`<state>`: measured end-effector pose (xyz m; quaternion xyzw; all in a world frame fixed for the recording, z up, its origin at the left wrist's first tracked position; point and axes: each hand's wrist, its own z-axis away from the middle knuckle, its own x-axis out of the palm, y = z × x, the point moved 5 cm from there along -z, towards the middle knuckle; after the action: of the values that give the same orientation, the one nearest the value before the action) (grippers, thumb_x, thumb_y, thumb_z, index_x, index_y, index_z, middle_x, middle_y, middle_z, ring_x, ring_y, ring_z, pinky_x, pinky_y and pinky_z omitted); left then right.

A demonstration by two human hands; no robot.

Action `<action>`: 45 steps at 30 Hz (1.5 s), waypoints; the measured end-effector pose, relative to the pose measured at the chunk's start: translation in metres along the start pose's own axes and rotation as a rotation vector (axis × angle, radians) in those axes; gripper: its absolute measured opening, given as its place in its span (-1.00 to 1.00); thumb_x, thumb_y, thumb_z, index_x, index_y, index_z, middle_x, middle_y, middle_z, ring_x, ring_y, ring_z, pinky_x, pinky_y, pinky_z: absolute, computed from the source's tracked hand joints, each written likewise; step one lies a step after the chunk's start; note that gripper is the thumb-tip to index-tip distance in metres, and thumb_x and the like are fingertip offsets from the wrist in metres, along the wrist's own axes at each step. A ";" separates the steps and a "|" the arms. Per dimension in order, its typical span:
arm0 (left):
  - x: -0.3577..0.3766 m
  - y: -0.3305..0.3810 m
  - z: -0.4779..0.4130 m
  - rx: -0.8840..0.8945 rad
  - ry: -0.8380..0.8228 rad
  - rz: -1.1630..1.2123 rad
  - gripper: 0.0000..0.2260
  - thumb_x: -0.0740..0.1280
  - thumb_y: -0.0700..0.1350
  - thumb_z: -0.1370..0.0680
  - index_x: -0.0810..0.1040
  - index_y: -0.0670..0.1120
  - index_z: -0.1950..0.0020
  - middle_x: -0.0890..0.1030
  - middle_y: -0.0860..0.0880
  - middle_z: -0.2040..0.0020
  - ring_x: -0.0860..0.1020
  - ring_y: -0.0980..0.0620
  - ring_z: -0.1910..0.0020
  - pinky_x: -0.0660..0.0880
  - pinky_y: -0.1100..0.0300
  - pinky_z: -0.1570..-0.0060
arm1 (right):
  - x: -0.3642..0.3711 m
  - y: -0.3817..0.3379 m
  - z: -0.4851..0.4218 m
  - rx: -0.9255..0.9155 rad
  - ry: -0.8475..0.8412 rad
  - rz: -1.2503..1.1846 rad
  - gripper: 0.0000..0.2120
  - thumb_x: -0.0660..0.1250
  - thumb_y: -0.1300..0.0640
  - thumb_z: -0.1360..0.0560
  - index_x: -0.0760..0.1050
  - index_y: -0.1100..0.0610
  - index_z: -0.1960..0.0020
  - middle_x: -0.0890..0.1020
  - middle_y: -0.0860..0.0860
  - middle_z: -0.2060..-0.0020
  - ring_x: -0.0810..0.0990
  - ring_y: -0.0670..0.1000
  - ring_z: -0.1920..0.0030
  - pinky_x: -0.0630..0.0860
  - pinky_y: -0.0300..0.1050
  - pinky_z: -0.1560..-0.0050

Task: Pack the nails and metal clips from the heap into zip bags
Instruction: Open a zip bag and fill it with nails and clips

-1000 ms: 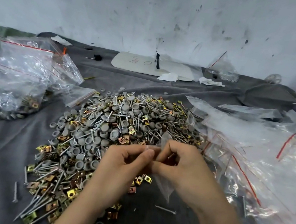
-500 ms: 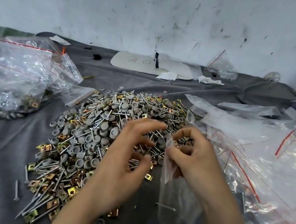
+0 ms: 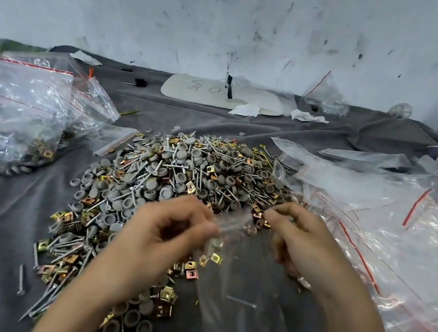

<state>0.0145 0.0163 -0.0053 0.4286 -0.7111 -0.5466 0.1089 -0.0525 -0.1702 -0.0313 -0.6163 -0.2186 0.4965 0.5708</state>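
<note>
Since 0.5 s ago the left hand point(image 3: 160, 245) has left the heap point(image 3: 182, 177) and joined the right hand point(image 3: 311, 245) at the zip bag point(image 3: 247, 289). We can barely trace the clear, blurred bag; its lower end is lost. Both hands curl, each grip pinching the mouth's rim, pulled left to right. Its long axis runs toward us over the grey cloth point(image 3: 5, 219), mouth at the heap's near edge

heap point(image 3: 180, 188) centre, filled bags point(image 3: 21, 113) left
</note>
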 end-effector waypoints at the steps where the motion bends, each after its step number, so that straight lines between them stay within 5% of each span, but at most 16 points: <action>1: -0.010 -0.003 0.001 -0.011 0.052 0.009 -0.77 0.30 0.15 -0.46 0.60 0.03 0.26 0.62 -0.08 0.16 0.55 -0.18 0.26 0.48 -0.03 0.33 | 0.000 0.004 0.001 0.010 -0.052 0.167 -0.92 0.33 0.03 -0.54 0.49 0.03 0.07 0.55 -0.01 0.44 0.42 -0.18 0.58 0.29 -0.35 0.60; 2: -0.018 -0.005 0.003 -0.008 0.104 0.008 -0.78 0.30 0.13 -0.49 0.61 0.04 0.23 0.62 -0.12 0.17 0.56 -0.21 0.21 0.51 -0.05 0.27 | 0.006 0.009 0.003 0.029 -0.157 0.330 -0.88 0.38 0.02 -0.50 0.48 0.04 0.09 0.58 -0.01 0.36 0.48 -0.15 0.52 0.35 -0.31 0.53; 5: -0.032 -0.017 0.004 -0.029 0.220 0.109 -0.84 0.32 0.00 -0.56 0.62 0.01 0.16 0.66 -0.11 0.15 0.65 0.00 0.14 0.55 0.30 0.14 | 0.031 0.019 0.013 0.078 -0.472 0.656 -0.75 0.53 0.07 -0.33 0.45 0.03 0.17 0.57 -0.08 0.31 0.52 -0.10 0.39 0.46 -0.22 0.35; 11: -0.041 -0.033 0.007 -0.112 0.191 0.169 -0.72 0.37 0.23 -0.45 0.62 0.02 0.16 0.67 -0.09 0.12 0.63 -0.07 0.14 0.48 0.10 0.13 | 0.043 0.012 0.012 0.032 -0.509 0.804 -0.84 0.46 0.24 -0.36 0.53 0.04 0.26 0.57 -0.08 0.32 0.62 -0.02 0.14 0.55 -0.17 0.10; 17: -0.037 -0.040 0.007 -0.149 0.093 0.170 -0.66 0.42 0.32 -0.38 0.65 0.07 0.10 0.69 -0.07 0.08 0.65 0.01 0.07 0.48 0.03 0.04 | 0.052 0.005 0.015 0.018 -0.476 0.855 -0.83 0.46 0.11 -0.39 0.47 0.08 0.12 0.52 0.01 0.15 0.57 0.05 0.04 0.41 -0.21 0.16; 24: -0.038 -0.043 0.009 -0.185 0.001 0.387 -0.64 0.47 0.18 -0.41 0.59 -0.12 0.14 0.55 -0.08 0.19 0.52 0.03 0.21 0.48 0.20 0.20 | 0.015 0.005 0.005 -0.075 -0.238 0.504 -0.89 0.41 0.21 -0.44 0.51 0.06 0.20 0.60 -0.03 0.28 0.53 -0.11 0.28 0.45 -0.21 0.25; 29: -0.012 -0.028 0.012 -0.188 -0.312 0.547 -0.73 0.42 0.02 -0.51 0.56 -0.20 0.10 0.52 -0.16 0.18 0.53 0.05 0.20 0.49 0.28 0.17 | -0.017 -0.002 0.003 -0.158 0.040 -0.295 -0.83 0.39 0.37 -0.42 0.55 0.15 0.07 0.68 0.12 0.31 0.56 -0.07 0.45 0.47 -0.26 0.45; 32: 0.002 -0.018 0.011 -0.176 -0.406 0.528 -0.84 0.40 0.03 -0.52 0.62 -0.06 0.08 0.53 -0.06 0.14 0.49 0.06 0.15 0.44 0.24 0.10 | -0.012 -0.020 0.011 -0.296 -0.078 -0.607 -0.88 0.43 0.17 -0.32 0.60 0.11 0.14 0.70 0.20 0.20 0.58 -0.03 0.42 0.47 -0.27 0.46; 35: 0.006 -0.015 0.008 -0.148 -0.356 0.425 -0.86 0.40 0.06 -0.50 0.62 0.01 0.11 0.52 -0.12 0.10 0.47 -0.06 0.09 0.40 0.08 0.04 | 0.004 -0.034 0.018 -0.356 -0.230 -0.582 -0.89 0.44 0.08 -0.27 0.64 0.03 0.19 0.71 0.18 0.17 0.62 -0.04 0.32 0.49 -0.30 0.39; 37: 0.005 -0.014 0.005 -0.102 -0.294 0.319 -0.91 0.37 0.01 -0.49 0.60 0.02 0.15 0.53 -0.11 0.08 0.48 -0.06 0.08 0.41 0.14 0.04 | 0.011 -0.039 0.020 -0.391 -0.253 -0.472 -0.90 0.44 0.12 -0.29 0.64 0.06 0.19 0.72 0.11 0.20 0.66 -0.06 0.23 0.53 -0.32 0.28; 45: 0.011 0.000 0.001 0.039 -0.193 0.160 -0.90 0.32 -0.01 -0.47 0.57 -0.01 0.17 0.52 -0.07 0.01 0.50 -0.07 -0.01 0.43 0.18 0.04 | 0.015 -0.046 0.022 -0.488 -0.138 -0.241 -0.86 0.43 0.07 -0.30 0.61 0.07 0.16 0.71 0.02 0.24 0.68 0.00 0.17 0.57 -0.26 0.13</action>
<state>0.0072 0.0092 -0.0093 0.3179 -0.7608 -0.5608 0.0748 -0.0519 -0.1349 0.0088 -0.6699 -0.4416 0.3984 0.4444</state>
